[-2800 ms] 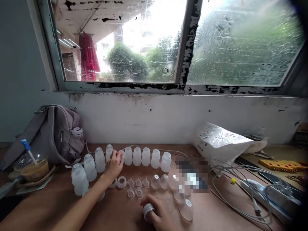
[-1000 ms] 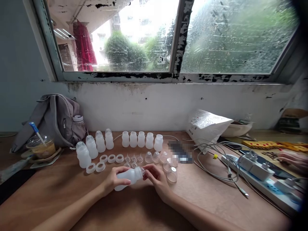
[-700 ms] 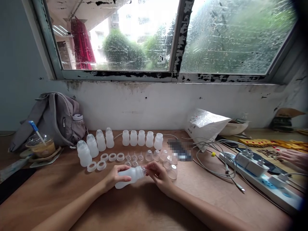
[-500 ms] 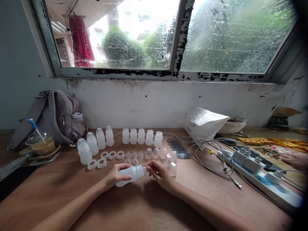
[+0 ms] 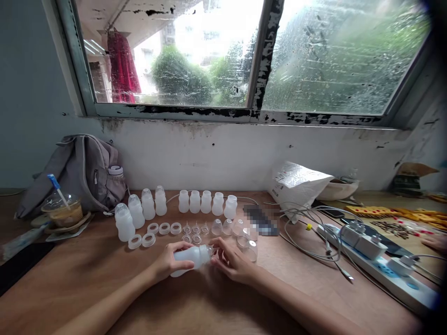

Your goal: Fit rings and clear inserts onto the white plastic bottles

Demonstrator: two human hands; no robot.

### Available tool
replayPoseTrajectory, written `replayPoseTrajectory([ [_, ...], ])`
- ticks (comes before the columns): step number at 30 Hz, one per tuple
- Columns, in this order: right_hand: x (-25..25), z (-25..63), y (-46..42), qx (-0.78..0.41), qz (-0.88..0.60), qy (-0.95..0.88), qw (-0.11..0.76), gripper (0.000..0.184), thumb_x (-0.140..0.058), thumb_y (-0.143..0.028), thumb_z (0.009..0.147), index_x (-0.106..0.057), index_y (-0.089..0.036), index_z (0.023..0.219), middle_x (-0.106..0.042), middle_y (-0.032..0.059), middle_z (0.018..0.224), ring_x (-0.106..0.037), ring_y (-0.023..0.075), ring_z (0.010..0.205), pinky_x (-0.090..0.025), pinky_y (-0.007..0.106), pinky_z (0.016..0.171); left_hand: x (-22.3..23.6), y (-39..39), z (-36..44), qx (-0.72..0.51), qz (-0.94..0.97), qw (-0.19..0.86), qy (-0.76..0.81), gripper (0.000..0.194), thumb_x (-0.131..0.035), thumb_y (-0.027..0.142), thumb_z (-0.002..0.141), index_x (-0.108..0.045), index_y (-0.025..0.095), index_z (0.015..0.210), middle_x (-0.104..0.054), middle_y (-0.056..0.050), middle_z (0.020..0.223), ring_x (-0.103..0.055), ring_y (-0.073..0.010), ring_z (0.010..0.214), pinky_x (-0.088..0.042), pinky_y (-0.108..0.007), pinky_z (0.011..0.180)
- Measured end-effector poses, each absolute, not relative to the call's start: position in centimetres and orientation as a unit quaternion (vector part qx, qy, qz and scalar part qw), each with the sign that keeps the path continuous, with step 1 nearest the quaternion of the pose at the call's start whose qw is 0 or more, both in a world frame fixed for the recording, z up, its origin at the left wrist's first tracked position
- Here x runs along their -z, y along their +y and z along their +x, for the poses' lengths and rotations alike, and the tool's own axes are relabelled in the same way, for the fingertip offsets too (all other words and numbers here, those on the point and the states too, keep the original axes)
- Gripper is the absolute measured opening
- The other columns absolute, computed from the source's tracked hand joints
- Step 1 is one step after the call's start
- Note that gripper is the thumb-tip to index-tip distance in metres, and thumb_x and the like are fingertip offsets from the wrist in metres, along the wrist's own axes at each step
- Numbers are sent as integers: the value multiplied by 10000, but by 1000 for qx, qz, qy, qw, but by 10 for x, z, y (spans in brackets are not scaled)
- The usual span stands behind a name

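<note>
My left hand (image 5: 174,260) is wrapped round a frosted white baby bottle (image 5: 190,258), which lies tilted with its top toward the right. The fingers of my right hand (image 5: 232,261) close round the clear bottle nipple (image 5: 211,250) at its top, partly hiding it. Just beyond the held bottle lie several loose clear nipples (image 5: 195,230) and white collar rings (image 5: 164,228). Clear dome caps (image 5: 250,251) stand close to my right hand. Several capped bottles (image 5: 125,223) are at the left, and several uncapped bottles (image 5: 206,201) form a row behind.
A drink cup with a straw (image 5: 64,211) and a grey backpack (image 5: 87,172) stand at the left. Right of the caps are a blurred dark patch, tangled cables (image 5: 303,242), a power strip (image 5: 384,267) and a white bag (image 5: 296,184). Another person's hand (image 5: 435,242) shows far right.
My right fingers have shifted from pinching the nipple's tip to spreading further round it near the bottle's top. The whole view has tipped slightly, so everything sits a little lower.
</note>
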State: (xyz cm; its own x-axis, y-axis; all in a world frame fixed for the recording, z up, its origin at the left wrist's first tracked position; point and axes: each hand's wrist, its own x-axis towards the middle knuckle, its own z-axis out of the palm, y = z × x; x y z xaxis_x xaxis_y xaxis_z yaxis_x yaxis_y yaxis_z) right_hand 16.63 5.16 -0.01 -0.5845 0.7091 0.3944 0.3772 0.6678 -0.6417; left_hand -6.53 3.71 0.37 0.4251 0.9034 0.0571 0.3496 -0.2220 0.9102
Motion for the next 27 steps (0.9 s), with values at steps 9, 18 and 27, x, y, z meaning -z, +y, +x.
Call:
replayPoseTrajectory([
  [9,4,169,51,-136,-277,-904,295,212,-397,-291,831,-553,-175,917,-588,57,756,-506,138,628,-344,234,575,-1,38,-66,-290,724,462,423,468,-668,378,577,-578,151,975,-612,-25,884,-543,-171,789,-423,-248,692],
  [18,-1,158,46,-290,-371,-840,272,413,-266,-424,859,-562,-158,747,-537,14,604,-462,108,510,-332,217,492,0,34,-65,-295,771,368,428,455,-636,392,611,-573,163,999,-618,-33,904,-554,-170,784,-425,-239,678],
  [27,-3,152,34,-62,-333,-924,175,409,-454,-398,769,-424,-161,1101,-560,94,951,-531,206,827,-376,297,713,-8,28,-65,-266,806,340,404,464,-621,405,634,-564,169,1030,-627,-22,914,-570,-164,773,-450,-240,685],
])
